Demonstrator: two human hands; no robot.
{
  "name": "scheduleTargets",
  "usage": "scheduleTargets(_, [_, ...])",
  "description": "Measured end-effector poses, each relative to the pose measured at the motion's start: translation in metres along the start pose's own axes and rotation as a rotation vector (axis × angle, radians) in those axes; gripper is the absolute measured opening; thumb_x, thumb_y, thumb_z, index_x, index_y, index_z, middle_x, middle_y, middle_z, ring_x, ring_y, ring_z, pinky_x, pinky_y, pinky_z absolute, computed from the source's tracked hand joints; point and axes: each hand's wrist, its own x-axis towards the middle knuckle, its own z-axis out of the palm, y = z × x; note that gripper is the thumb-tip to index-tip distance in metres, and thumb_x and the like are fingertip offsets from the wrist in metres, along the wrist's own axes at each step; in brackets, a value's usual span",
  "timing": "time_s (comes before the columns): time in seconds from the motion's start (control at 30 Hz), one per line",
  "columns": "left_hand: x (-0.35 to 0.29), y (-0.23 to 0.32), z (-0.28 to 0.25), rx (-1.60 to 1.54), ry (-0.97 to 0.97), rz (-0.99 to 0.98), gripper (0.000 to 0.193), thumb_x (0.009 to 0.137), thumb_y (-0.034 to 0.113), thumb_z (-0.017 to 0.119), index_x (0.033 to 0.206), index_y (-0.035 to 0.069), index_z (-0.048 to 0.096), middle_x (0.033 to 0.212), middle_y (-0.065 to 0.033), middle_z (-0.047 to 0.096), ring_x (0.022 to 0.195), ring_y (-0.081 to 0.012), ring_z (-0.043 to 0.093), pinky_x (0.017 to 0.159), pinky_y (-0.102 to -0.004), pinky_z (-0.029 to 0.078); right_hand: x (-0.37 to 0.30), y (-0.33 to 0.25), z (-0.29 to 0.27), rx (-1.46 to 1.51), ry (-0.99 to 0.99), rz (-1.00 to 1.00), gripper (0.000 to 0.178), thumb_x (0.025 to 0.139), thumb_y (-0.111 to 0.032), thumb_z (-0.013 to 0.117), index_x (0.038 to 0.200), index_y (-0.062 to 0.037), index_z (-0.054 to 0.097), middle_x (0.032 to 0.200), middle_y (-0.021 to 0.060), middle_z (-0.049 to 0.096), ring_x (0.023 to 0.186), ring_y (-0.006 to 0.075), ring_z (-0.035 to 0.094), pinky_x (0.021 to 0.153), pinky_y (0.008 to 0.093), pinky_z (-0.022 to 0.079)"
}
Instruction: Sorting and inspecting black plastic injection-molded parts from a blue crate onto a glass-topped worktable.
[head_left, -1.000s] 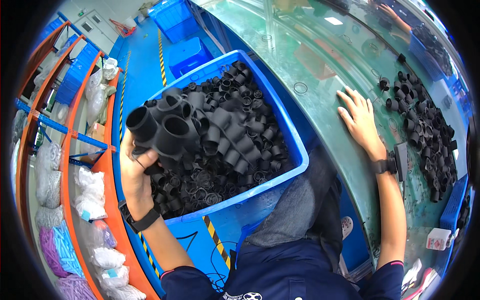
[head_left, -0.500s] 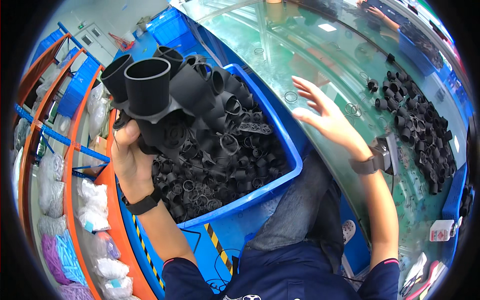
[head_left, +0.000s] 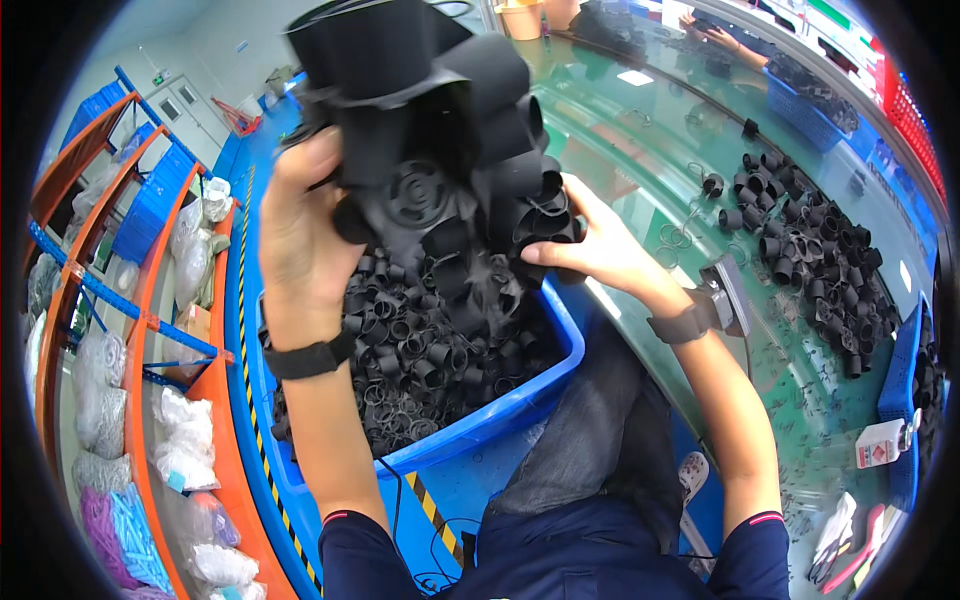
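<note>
A large cluster of black moulded cup-shaped parts, joined by flat webbing, is raised high and close in front of me. My left hand grips its left edge, the thumb pressed over the rim. On the cluster's lower right side, my right hand pinches the black parts between thumb and fingers. Below it stands a blue bin, filled with many loose black cup parts and rings. The raised cluster hides the bin's far end.
Right of me runs a green glass-topped table with a heap of black parts and thin rings. A blue basket, a white bottle and scissors lie at its near right. Orange shelving holds bags on the left.
The cluster has come up and to the right in my left hand, closer to me. My right hand, open over the table before, has moved left and taken hold of the cluster's right side.
</note>
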Motion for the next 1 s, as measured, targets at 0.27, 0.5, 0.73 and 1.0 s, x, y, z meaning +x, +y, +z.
scheduleTargets(0.27, [0.088, -0.083, 0.059, 0.205, -0.128, 0.014, 0.046, 0.077, 0.015, 0.066, 0.119, 0.008, 0.050, 0.095, -0.0040, 0.062, 0.082, -0.0135, 0.062, 0.068, -0.0275, 0.051, -0.023, -0.011, -0.134, -0.502, 0.642, -0.154, 0.069, 0.060, -0.028, 0.078, 0.117, -0.0014, 0.049, 0.104, 0.0115, 0.051, 0.100, 0.0232, 0.051, 0.088, 0.0333, 0.041])
scheduleTargets(0.5, [0.160, -0.237, 0.128, 0.206, -0.291, 0.040, 0.038, 0.075, 0.010, 0.069, 0.109, 0.002, 0.054, 0.091, -0.0028, 0.062, 0.083, -0.0105, 0.058, 0.078, -0.0255, 0.045, -0.078, -0.001, -0.271, -1.214, 1.078, -0.186, 0.072, 0.063, -0.015, 0.076, 0.128, -0.0156, 0.047, 0.115, 0.0114, 0.047, 0.108, 0.0318, 0.042, 0.095, 0.0416, 0.035])
scheduleTargets(0.73, [0.138, -0.401, 0.116, 0.996, -0.208, 0.013, 0.078, 0.061, 0.027, 0.079, 0.126, 0.005, 0.042, 0.113, -0.0168, 0.038, 0.110, -0.0344, 0.043, 0.090, -0.0434, 0.039, -0.114, 0.070, -0.293, -1.370, 0.862, 0.361, 0.086, 0.072, -0.032, 0.072, 0.143, -0.0213, 0.024, 0.148, 0.0176, 0.013, 0.135, 0.0406, 0.013, 0.100, 0.0669, 0.014])
scheduleTargets(1.0, [0.130, -0.407, 0.125, 1.137, -0.234, 0.060, 0.085, 0.065, 0.022, 0.074, 0.133, 0.005, 0.026, 0.132, -0.0184, 0.027, 0.124, -0.0384, 0.031, 0.095, -0.0499, 0.035, -0.079, 0.054, -0.236, -1.165, 0.495, -0.113, 0.057, 0.079, -0.034, 0.064, 0.132, -0.0218, 0.046, 0.143, 0.0080, 0.032, 0.135, 0.0309, 0.022, 0.106, 0.0586, 0.009])
